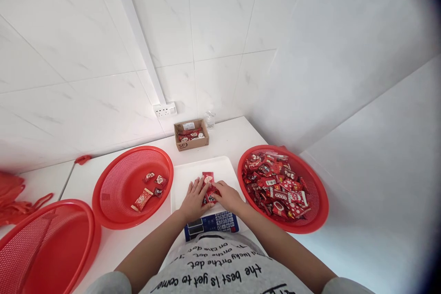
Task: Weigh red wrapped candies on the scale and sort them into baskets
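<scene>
Red candy packets (208,178) lie on the white tray (220,165) of a scale with a blue keypad (223,223). My left hand (195,200) rests at their left side, fingers spread over the tray and touching the packets. From the right, my right hand (227,196) reaches over the same packets with its fingers bent onto them; its fingertips are partly hidden, so a grip is hard to make out. Part of the small pile is covered by both hands.
A red basket (319,193) full of red packets stands right of the scale. Another basket (113,179) with several packets is on the left, beside a further basket (62,248). Behind are a cardboard box (193,145) and a clear glass (210,119).
</scene>
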Demonstrator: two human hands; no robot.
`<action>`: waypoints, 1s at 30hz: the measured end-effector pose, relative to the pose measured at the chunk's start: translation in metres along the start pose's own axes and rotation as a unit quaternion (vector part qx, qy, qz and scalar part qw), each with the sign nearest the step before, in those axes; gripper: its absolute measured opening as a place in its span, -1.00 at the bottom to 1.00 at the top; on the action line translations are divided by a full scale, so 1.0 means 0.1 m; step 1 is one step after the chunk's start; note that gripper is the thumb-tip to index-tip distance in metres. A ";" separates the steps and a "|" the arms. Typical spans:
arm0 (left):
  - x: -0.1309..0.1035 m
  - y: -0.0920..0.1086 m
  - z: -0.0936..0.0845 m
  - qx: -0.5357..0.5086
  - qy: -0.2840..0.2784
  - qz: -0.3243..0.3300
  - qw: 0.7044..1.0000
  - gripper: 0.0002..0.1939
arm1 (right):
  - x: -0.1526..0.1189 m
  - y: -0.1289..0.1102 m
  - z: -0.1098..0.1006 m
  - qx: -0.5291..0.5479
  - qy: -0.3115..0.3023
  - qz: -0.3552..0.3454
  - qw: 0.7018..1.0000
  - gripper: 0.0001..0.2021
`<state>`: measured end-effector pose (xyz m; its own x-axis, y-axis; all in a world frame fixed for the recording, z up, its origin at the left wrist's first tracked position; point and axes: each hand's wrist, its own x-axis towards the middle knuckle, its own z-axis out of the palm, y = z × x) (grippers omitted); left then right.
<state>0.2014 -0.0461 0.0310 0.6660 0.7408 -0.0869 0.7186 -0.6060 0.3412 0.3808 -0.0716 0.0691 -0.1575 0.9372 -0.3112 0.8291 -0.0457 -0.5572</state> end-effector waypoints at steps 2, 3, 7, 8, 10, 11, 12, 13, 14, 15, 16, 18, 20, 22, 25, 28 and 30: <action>0.01 -0.03 0.00 0.006 0.002 0.015 1.000 -0.22 | 0.00 0.01 0.00 -0.001 0.001 -0.001 1.000 -0.57; 0.00 -0.04 0.00 0.009 0.004 0.021 1.000 -0.23 | 0.00 0.01 0.00 -0.003 0.002 -0.001 1.000 -0.58; -0.02 -0.06 -0.01 0.013 -0.001 0.032 0.999 -0.26 | 0.00 0.02 0.00 -0.008 0.003 0.005 1.000 -0.59; -0.02 -0.06 -0.01 0.012 -0.005 0.032 0.999 -0.26 | 0.00 0.02 -0.01 -0.008 0.003 0.006 1.000 -0.60; -0.03 -0.05 -0.02 0.012 -0.009 0.029 0.999 -0.27 | 0.01 0.01 -0.02 -0.010 0.002 0.008 1.000 -0.60; -0.03 -0.05 -0.03 0.012 -0.009 0.027 1.000 -0.27 | 0.01 0.01 -0.02 -0.010 0.002 0.008 1.000 -0.60; -0.03 -0.05 -0.03 0.011 -0.008 0.026 1.000 -0.27 | 0.02 0.01 -0.02 -0.009 0.003 0.007 1.000 -0.59; -0.03 -0.04 -0.03 0.011 -0.007 0.026 1.000 -0.26 | 0.02 0.00 -0.02 -0.007 0.004 0.004 1.000 -0.59; -0.03 -0.04 -0.03 0.010 -0.005 0.027 1.000 -0.26 | 0.02 0.00 -0.02 -0.004 0.006 -0.002 1.000 -0.59; -0.03 -0.04 -0.03 0.009 -0.003 0.030 0.999 -0.26 | 0.03 0.00 -0.02 -0.002 0.007 -0.009 1.000 -0.60; -0.03 -0.04 -0.02 0.008 0.000 0.034 0.999 -0.26 | 0.03 0.00 -0.02 0.000 0.008 -0.016 1.000 -0.60; -0.02 -0.04 -0.01 0.008 0.004 0.040 0.999 -0.28 | 0.03 0.01 -0.02 0.005 0.012 -0.028 1.000 -0.62; 0.00 -0.05 0.00 0.010 0.005 0.040 0.999 -0.29 | 0.04 0.04 -0.02 0.015 0.024 -0.033 0.999 -0.63; 0.01 -0.06 0.01 0.012 0.006 0.037 0.999 -0.30 | 0.05 0.08 -0.04 0.031 0.047 -0.027 0.998 -0.65; -0.01 -0.06 0.03 0.011 0.023 0.023 0.999 -0.33 | 0.04 0.19 -0.10 0.076 0.096 0.008 0.992 -0.67; -0.07 -0.05 0.05 0.002 0.056 -0.017 0.998 -0.37 | -0.03 0.37 -0.22 0.147 0.147 0.057 0.977 -0.71; -0.15 -0.05 0.06 -0.004 0.073 -0.053 0.996 -0.40 | -0.12 0.53 -0.32 0.183 0.175 0.090 0.963 -0.70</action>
<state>0.1890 -0.0554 0.0251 0.5506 0.8346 0.0138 0.7811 -0.5210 0.3441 0.4437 -0.0742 0.0680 0.2149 0.9589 -0.1851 0.5709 -0.2771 -0.7729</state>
